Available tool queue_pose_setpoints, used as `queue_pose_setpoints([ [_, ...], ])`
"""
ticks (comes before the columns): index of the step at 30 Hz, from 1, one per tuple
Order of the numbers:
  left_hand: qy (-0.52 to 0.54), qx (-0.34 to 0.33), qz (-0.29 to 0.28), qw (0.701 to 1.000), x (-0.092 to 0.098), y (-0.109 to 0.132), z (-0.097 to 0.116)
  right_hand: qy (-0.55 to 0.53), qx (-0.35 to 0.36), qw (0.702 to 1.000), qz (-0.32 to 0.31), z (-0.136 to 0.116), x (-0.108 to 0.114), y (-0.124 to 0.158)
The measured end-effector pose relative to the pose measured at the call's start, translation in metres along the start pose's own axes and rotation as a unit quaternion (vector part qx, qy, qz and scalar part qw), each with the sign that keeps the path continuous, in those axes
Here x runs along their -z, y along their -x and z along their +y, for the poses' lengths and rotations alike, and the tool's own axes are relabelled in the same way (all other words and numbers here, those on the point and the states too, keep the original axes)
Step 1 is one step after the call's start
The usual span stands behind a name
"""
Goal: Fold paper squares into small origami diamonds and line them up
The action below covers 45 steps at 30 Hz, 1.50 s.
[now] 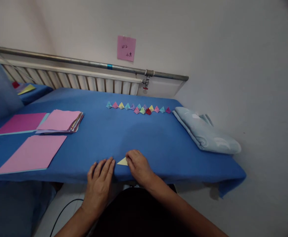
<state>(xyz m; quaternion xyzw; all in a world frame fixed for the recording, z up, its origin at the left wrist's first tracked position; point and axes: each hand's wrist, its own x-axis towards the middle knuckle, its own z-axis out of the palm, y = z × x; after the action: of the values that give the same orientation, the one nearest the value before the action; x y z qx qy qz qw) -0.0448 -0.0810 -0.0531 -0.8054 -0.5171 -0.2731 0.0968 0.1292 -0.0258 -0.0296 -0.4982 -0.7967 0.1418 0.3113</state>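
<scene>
A small yellow folded paper triangle [122, 161] lies near the front edge of the blue-covered table [104, 135]. My right hand [139, 165] has its fingers curled down on the triangle's right side, pressing it. My left hand [100, 182] rests flat at the table edge just left of the triangle, fingers stretched out, holding nothing. Farther back, a row of several small folded paper pieces [138, 108] in teal, pink, yellow and red stands in a line.
Sheets of pink paper [34, 153] and a stack of coloured sheets [61, 121] lie at the left, beside a magenta sheet [20, 123]. A folded pale-blue cloth [205, 131] lies at the right end. A radiator and pipe run along the wall, under a pink note [126, 48].
</scene>
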Motion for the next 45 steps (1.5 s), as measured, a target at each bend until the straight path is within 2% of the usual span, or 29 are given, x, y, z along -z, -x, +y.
queue_pose_setpoints([
  [5, 0.051, -0.078, 0.012, 0.996, -0.008, -0.002, 0.021, 0.0, -0.008, 1.0, -0.004, 0.0, 0.0, 0.0],
  [12, 0.023, -0.072, 0.025, 0.997, -0.012, -0.012, 0.025, 0.005, -0.011, 1.0, -0.006, -0.002, 0.001, 0.0],
  [17, -0.026, -0.083, -0.009, 0.996, -0.013, -0.012, 0.024, 0.003, -0.018, 1.0, 0.006, 0.005, 0.002, -0.006],
  [22, -0.058, -0.091, -0.031, 0.994, -0.016, -0.013, 0.025, 0.01, -0.044, 0.998, 0.044, 0.018, 0.021, -0.012],
  [25, -0.067, -0.095, -0.027, 0.993, -0.016, -0.014, 0.026, 0.014, -0.041, 0.998, 0.055, 0.012, 0.032, 0.006],
  [28, -0.059, -0.102, -0.026, 0.993, -0.014, -0.015, 0.025, 0.06, 0.037, 0.997, -0.013, 0.0, 0.035, 0.036],
  [31, -0.052, -0.105, -0.025, 0.993, -0.012, -0.016, 0.025, 0.115, 0.061, 0.99, -0.058, -0.007, 0.032, 0.058],
  [36, -0.069, -0.105, -0.041, 0.991, -0.012, -0.016, 0.026, 0.159, 0.055, 0.984, -0.064, -0.004, 0.032, 0.066],
  [45, -0.084, -0.116, -0.033, 0.989, -0.01, -0.018, 0.028, 0.193, 0.059, 0.977, -0.064, 0.005, 0.043, 0.079],
])
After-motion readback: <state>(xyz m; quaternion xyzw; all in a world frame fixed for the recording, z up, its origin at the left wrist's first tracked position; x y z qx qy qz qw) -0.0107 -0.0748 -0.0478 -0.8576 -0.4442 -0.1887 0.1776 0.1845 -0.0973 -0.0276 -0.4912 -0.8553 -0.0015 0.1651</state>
